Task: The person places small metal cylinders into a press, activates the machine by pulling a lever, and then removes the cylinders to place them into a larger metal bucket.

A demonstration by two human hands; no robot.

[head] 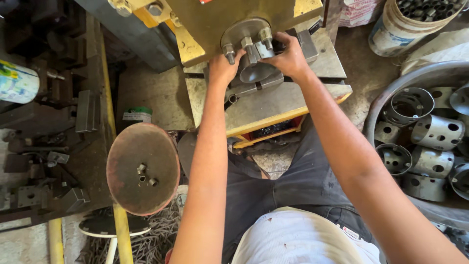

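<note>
At the top centre of the frame both hands meet on a grey metal ring (255,72) seated under the yellow press (215,24), the right hand (288,57) gripping its right rim, the left hand (222,66) clasped at its left edge, neither nearer.

Both hands crowded under the yellow press head (234,19), bolts (246,44) just above the fingers, open steel plate (273,105) below the wrists, round rusty disc (142,168) blocking left, tub of perforated metal rings (425,137) close on the right
</note>
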